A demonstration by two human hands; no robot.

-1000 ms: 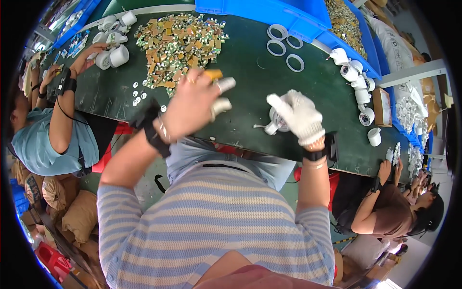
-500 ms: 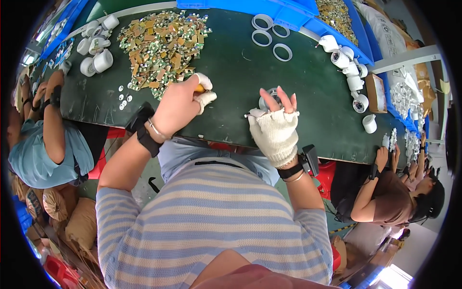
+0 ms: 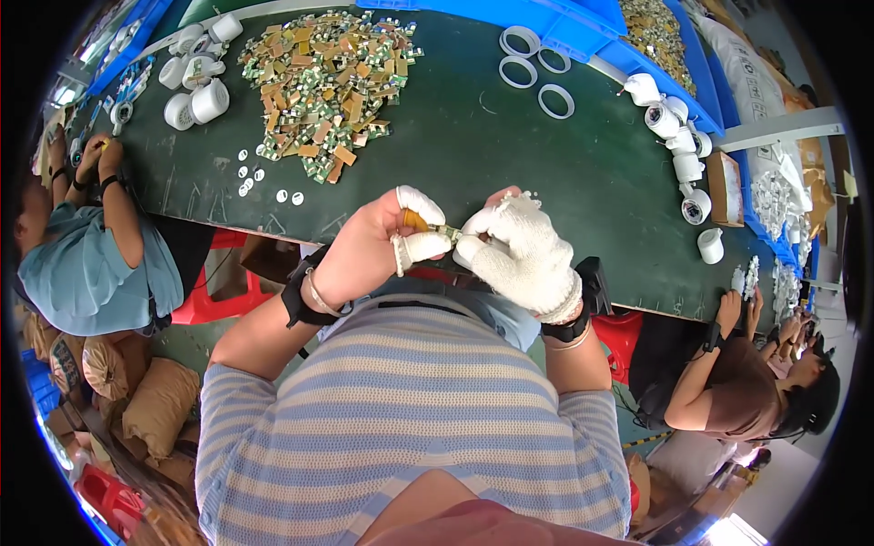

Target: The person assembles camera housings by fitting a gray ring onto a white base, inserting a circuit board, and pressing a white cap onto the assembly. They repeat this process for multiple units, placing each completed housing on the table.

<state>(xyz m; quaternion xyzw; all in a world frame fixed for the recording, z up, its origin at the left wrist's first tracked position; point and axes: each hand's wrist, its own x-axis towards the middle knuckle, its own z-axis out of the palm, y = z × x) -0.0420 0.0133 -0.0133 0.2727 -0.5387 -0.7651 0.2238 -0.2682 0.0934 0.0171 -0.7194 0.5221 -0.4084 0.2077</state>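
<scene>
My left hand (image 3: pixel 369 241), with white coverings on thumb and forefinger, is closed around an orange-yellow piece (image 3: pixel 414 221) whose kind I cannot make out. A small green circuit board (image 3: pixel 450 234) shows between the fingertips of both hands, above the table's near edge. My right hand (image 3: pixel 519 250), in a white knitted fingerless glove, is closed with its thumb at that board. Whether anything else sits inside the right hand is hidden. Beyond the left hand lies a heap of small green and tan circuit boards (image 3: pixel 319 86).
Several white discs (image 3: pixel 282 196) lie left of my hands on the green table (image 3: pixel 455 118). White rings (image 3: pixel 555 101) sit farther back. White lamp-like housings (image 3: pixel 209 100) stand left, others (image 3: pixel 688 167) right, near a cardboard box (image 3: pixel 726 187). Blue bins (image 3: pixel 546 32) line the back. Co-workers sit on both sides.
My right hand has left the round white housing on the table and come in to meet the left hand. Both hands are now nearer my body. The view has shifted slightly.
</scene>
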